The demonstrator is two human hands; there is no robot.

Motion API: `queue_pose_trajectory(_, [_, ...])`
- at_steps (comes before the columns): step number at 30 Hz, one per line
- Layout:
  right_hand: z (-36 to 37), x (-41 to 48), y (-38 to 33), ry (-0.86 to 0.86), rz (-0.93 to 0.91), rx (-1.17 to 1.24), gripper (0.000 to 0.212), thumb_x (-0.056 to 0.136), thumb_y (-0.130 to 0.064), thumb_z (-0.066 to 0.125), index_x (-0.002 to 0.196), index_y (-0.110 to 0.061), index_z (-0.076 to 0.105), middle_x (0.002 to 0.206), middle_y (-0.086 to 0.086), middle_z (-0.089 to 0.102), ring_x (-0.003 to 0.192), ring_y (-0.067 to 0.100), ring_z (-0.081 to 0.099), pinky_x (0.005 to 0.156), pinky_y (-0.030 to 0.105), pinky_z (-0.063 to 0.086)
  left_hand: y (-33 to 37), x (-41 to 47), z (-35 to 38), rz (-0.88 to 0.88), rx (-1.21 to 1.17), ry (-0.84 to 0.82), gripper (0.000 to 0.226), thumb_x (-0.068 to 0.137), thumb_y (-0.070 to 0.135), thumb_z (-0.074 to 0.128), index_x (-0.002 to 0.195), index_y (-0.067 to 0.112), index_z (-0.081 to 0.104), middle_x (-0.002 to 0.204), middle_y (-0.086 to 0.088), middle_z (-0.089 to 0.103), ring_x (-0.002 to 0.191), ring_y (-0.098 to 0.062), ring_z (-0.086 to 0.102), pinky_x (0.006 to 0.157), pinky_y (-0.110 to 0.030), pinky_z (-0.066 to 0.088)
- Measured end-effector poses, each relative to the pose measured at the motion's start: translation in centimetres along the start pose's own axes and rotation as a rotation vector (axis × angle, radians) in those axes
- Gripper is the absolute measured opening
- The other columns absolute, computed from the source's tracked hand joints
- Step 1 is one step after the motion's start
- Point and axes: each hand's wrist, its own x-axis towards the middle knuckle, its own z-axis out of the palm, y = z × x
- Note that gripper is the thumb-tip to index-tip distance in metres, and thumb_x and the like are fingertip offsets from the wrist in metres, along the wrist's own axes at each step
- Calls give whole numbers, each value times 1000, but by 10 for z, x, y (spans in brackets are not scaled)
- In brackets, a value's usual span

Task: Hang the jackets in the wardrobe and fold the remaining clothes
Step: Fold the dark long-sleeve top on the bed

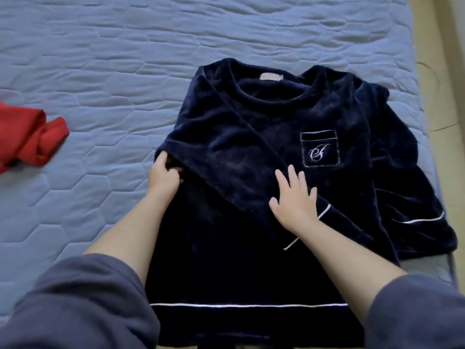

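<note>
A bed (100, 59) with a pale blue quilted cover fills most of the frame; a strip of tan floor (442, 71) runs down the right edge. A navy top (226, 137) lies flat at centre and right of the frame, front side up. Its long axis runs from bottom to top of the frame, the hem (251, 305) at the bottom and the neck opening (271, 94) at the top. It is plush, dark blue, with white piping and a chest pocket (319, 148) bearing a stitched monogram. One sleeve (239, 159) is folded diagonally across the chest. The left hand (164, 177) grips the top's folded left edge, its fingers (161, 159) curled into the fabric. The right hand (293, 200) lies flat on the sleeve, spread and holding nothing. A crumpled red garment (27, 139) lies at the left edge, well apart.
</note>
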Motion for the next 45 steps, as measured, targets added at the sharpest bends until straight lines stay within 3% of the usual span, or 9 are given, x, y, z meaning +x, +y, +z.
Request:
queue_pose_trajectory(6, [2,-22,-42,-13,-112,-186,79,91,-26,46,153,-24,-4,159,6,-19,147,31,-13,116,58,8,-76,-91,-64,63,498,51,13,82,13,65,94,14,62,90,-2,55,84,-25,58,73,-28,40])
queue_pose_trajectory(12, [8,-32,-128,-48,-576,-273,75,91,-22,52,153,-26,10,161,3,-12,148,28,-9,117,55,7,-124,-173,-88,-128,580,-53,42,86,40,63,121,24,48,118,4,55,99,-21,60,78,-37,49])
queue_pose_trajectory(17, [19,-17,-175,10,-780,-440,69,92,-14,48,152,-26,15,162,3,-2,146,27,11,111,47,23,-138,-173,-96,369,812,65,36,74,35,77,100,14,64,89,-3,54,78,-26,58,62,-38,48])
queue_pose_trajectory(21, [28,-16,-196,-4,-839,-578,67,91,-13,49,148,-32,21,161,3,-2,127,35,32,81,38,37,-157,-183,-103,419,932,-46,39,65,42,81,88,14,66,79,-3,53,70,-25,56,56,-35,43])
queue_pose_trajectory(25, [20,-16,-210,48,-801,-584,30,88,-7,51,118,-14,49,141,7,34,101,30,44,58,35,34,-157,-189,-96,355,843,-45,26,75,34,72,82,13,58,80,-3,51,71,-24,54,56,-35,39])
queue_pose_trajectory(29, [17,-18,-215,113,-767,-368,28,86,-7,52,114,-11,49,134,6,42,96,29,47,47,34,35,-171,-199,-102,-115,296,-2,10,91,21,50,91,22,41,79,0,54,74,-26,55,61,-37,38])
queue_pose_trajectory(35, [34,-30,-214,-77,-698,-254,75,86,-23,58,150,-27,19,162,-1,-5,119,32,41,77,37,50,-192,-212,-123,-264,433,-14,28,97,42,42,77,23,42,67,-1,55,68,-28,56,58,-38,44])
queue_pose_trajectory(40, [20,-60,-172,-54,-681,-153,76,86,-13,55,152,-25,18,162,3,0,145,33,18,107,44,38,-157,-222,-135,-21,744,194,20,84,27,65,97,15,56,95,-2,58,93,-26,56,73,-40,44])
queue_pose_trajectory(45, [-17,-97,-85,-5,-364,-79,72,88,-11,53,152,-24,21,162,5,3,148,27,11,114,48,26,-95,-229,-110,237,872,27,27,77,14,67,103,15,58,101,0,55,92,-23,55,78,-37,44])
